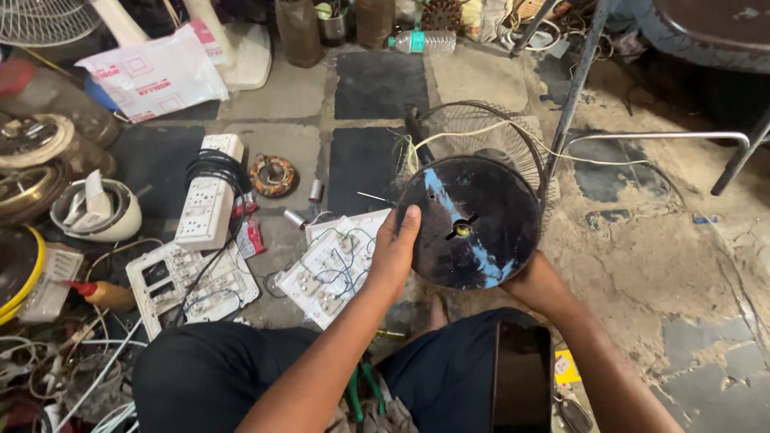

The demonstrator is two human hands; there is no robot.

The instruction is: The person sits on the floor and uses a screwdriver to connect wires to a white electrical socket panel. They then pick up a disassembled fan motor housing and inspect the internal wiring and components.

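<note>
I hold a round black fan base (473, 220), its flat underside facing me, with blue paint smears and a slotted hole at the centre. My left hand (393, 252) grips its left rim, thumb on the face. My right hand (537, 281) cups the lower right rim from beneath. Behind the base a wire fan guard (489, 128) and a white cable (593, 159) show. Just left of my left hand, a white switch board with blue and green wiring (337, 265) lies face down on the floor.
A white power strip (208, 192) with a black cable, another switch plate (188, 285), a copper winding (273, 175), a white cup-shaped housing (96, 210) and loose wires crowd the left floor. Metal chair legs (577, 80) stand at right. A dark phone (521, 377) rests on my lap; green-handled pliers (361, 393) lie below.
</note>
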